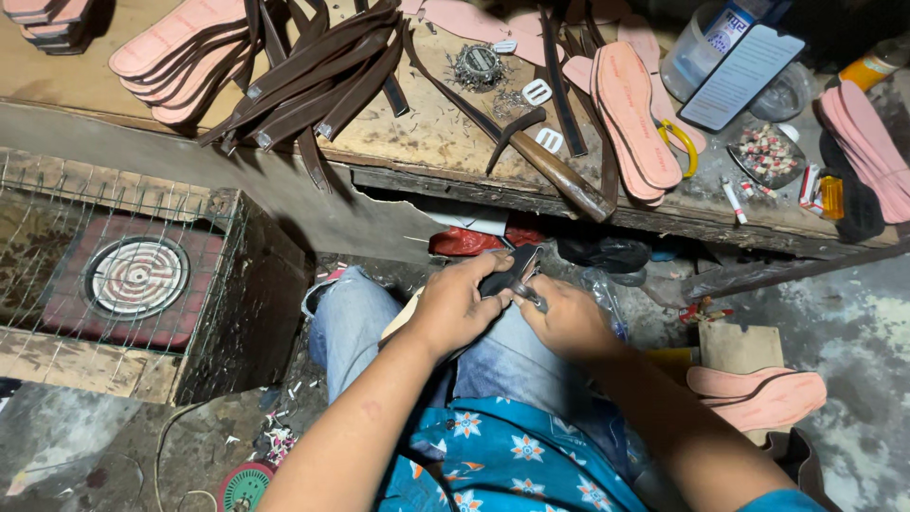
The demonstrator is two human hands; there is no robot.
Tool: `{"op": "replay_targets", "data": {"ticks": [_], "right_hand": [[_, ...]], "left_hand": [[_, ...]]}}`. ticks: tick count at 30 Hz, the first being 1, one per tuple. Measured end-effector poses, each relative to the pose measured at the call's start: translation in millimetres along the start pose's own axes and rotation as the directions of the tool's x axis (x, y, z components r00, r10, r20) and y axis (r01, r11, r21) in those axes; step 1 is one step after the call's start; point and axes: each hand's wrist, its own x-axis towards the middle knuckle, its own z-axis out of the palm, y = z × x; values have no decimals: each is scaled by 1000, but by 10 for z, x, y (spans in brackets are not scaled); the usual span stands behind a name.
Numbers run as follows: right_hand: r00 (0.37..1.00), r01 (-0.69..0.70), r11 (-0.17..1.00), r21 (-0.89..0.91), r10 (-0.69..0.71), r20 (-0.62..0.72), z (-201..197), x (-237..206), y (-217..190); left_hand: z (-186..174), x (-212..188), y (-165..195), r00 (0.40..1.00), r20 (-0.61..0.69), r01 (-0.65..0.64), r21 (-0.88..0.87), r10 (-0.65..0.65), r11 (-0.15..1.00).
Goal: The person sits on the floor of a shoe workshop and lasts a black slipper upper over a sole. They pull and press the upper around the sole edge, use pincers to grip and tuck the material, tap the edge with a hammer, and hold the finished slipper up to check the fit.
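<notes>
My left hand (462,308) grips a dark leather sandal piece (507,272) over my lap, above my jeans. My right hand (566,318) is closed around a small metal tool (534,301) whose tip touches the dark piece where the two hands meet. A pale sole edge (403,316) shows under my left wrist. Both hands hang just below the front edge of a low wooden workbench (445,142).
The bench holds brown leather straps (313,81), pink insoles (630,114), a hammer (545,156), buckles, a plastic jar and a phone. A wire-covered box with a round heater coil (135,277) stands at left. Two pink soles (758,393) lie on the floor at right.
</notes>
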Motion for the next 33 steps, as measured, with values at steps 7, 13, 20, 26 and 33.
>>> {"op": "replay_targets", "data": {"ticks": [7, 13, 20, 26, 33], "right_hand": [[787, -244, 928, -282, 359, 501, -252, -105, -169], [748, -266, 934, -237, 355, 561, -214, 27, -156], [806, -299, 948, -108, 312, 502, -270, -19, 7], [792, -281, 933, -225, 358, 494, -360, -39, -13], [997, 30, 1000, 8, -30, 70, -19, -79, 133]], "left_hand": [[-2, -11, -72, 984, 65, -161, -60, 165, 985], [64, 31, -153, 985, 101, -122, -174, 141, 977], [273, -88, -109, 993, -34, -106, 220, 116, 970], [372, -149, -97, 977, -48, -168, 417, 206, 894], [184, -31, -172, 988, 56, -150, 167, 142, 974]]}}
